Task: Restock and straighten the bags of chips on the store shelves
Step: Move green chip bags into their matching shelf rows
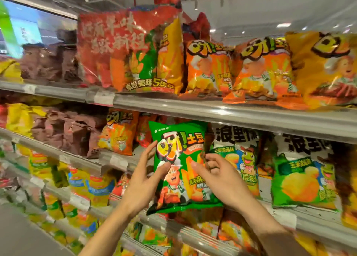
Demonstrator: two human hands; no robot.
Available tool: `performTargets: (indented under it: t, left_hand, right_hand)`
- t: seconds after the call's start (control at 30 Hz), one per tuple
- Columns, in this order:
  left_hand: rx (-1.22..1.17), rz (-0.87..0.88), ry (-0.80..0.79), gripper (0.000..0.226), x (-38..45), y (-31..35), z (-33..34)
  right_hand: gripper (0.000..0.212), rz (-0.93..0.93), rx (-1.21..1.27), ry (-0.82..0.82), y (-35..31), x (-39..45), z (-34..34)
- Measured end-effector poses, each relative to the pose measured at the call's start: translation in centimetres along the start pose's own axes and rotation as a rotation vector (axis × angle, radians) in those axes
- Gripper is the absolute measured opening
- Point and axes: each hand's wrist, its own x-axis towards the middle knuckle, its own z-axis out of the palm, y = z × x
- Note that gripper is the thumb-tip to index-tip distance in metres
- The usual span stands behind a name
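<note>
The green crinkled plastic-film chip bag (179, 170) looks glossy and smooth, as do the orange film bags (262, 72) above it. The grey metal shelf edge (231, 110) has a dull satin sheen.

This is a shop, in the part where snacks are sold. Long metal shelves (231, 114) run one above another, each packed with rows of bright chip bags (264, 68) in orange, yellow, green and brown, many of them just the same. Small paper price tags (103, 98) sit along the front edges of the shelves, and ceiling lights (283, 25) shine up above.
</note>
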Motion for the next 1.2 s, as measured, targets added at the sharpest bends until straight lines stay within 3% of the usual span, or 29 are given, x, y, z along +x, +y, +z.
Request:
performTargets:
  t: [0.07,0.2,0.27,0.4,0.5,0.67,0.97,1.2]
  left_hand:
    - [-0.041,0.004,-0.021,0.060,0.9,-1.0,-0.5]
    - [-0.081,-0.007,-0.076,0.058,2.0,-2.7,-0.9]
    - [-0.098,-0.018,-0.093,0.061,2.5,-3.5,-1.1]
    - [-0.094,-0.044,-0.112,0.069,3.5,-4.5,-1.4]
    - [-0.099,-0.061,-0.133,0.066,4.1,-4.9,-1.9]
    - [-0.120,-0.060,-0.134,0.060,4.2,-5.8,-3.0]
    - [-0.152,-0.048,-0.107,0.058,3.8,-6.0,-5.3]
    - [-0.127,0.012,-0.052,0.058,3.8,-4.9,-3.0]
  right_hand:
    - [0.058,-0.006,-0.027,0.115,0.3,0.3,0.4]
    - [0.059,-0.100,-0.342,0.586,2.3,0.8,-1.1]
    - [0.072,-0.015,-0.446,0.661,3.3,1.2,-2.3]
    - [0.109,0.283,-0.332,0.495,5.2,2.8,-3.3]
    - [0.121,0.376,-0.173,0.425,5.6,3.3,-3.3]
    - [0.093,0.339,-0.106,0.466,5.1,3.2,-2.9]
    - [0.104,0.282,-0.194,0.513,2.1,2.8,-2.6]
    - [0.096,0.263,-0.248,0.527,0.7,-1.1,-4.0]
